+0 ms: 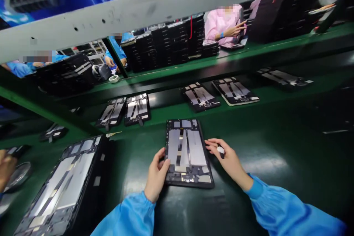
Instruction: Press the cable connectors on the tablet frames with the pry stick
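Observation:
An opened tablet lies on the green bench in front of me, its inside facing up with silver panels and dark ribbon strips. My left hand grips its left edge, thumb on top. Beside the right edge, my right hand has its fingers curled, with the fingertips close to or touching the tablet's side. A small dark tool with a white end sticks out of that hand; its other end is hidden, so its kind is unclear.
A tall stack of opened tablets stands at my left. Several more lie along the far side, including a white-edged tablet. Behind are black stacked trays, a tape roll and people. Another person's hand shows far left.

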`<state>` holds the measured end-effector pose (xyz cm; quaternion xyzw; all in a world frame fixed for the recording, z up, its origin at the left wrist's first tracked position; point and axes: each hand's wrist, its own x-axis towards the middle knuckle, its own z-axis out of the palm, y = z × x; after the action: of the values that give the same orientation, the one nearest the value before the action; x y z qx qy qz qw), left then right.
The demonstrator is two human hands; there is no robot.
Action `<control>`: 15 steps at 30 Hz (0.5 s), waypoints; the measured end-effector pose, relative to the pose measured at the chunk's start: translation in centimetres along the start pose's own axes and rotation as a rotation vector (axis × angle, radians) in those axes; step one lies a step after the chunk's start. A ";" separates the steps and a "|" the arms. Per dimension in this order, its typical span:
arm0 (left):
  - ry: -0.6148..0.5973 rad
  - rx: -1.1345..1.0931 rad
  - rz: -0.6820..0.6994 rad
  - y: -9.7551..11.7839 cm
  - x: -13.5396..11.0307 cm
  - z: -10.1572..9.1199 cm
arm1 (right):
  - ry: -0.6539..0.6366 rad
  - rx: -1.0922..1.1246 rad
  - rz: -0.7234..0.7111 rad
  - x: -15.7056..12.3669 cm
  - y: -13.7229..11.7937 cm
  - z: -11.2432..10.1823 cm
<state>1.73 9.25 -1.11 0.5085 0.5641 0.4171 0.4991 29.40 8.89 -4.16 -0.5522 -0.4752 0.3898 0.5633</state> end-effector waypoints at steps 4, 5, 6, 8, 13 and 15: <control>-0.181 0.421 0.179 -0.9 -1.9 -2.0 | -0.246 -0.237 0.016 -4.2 -0.9 -2.3; -0.232 0.489 0.220 -0.9 -2.5 -2.4 | -0.320 -0.306 0.013 -5.0 -1.1 -2.7; -0.271 0.536 0.261 -1.0 -3.1 -2.6 | -0.368 -0.359 0.006 -5.7 -1.2 -3.0; -0.283 0.596 0.341 -1.2 -4.1 -2.4 | -0.388 -0.418 -0.006 -6.3 -1.4 -3.3; -0.174 0.767 0.533 -1.0 -5.1 -0.9 | -0.332 -0.485 -0.038 -5.5 -2.5 -4.2; -0.175 0.872 0.612 -0.4 -5.1 -0.9 | -0.322 -0.522 -0.061 -5.3 -3.6 -4.2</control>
<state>0.74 4.20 -0.69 0.8425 0.4673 0.2267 0.1428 31.81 2.40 -0.84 -0.5949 -0.6589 0.3197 0.3313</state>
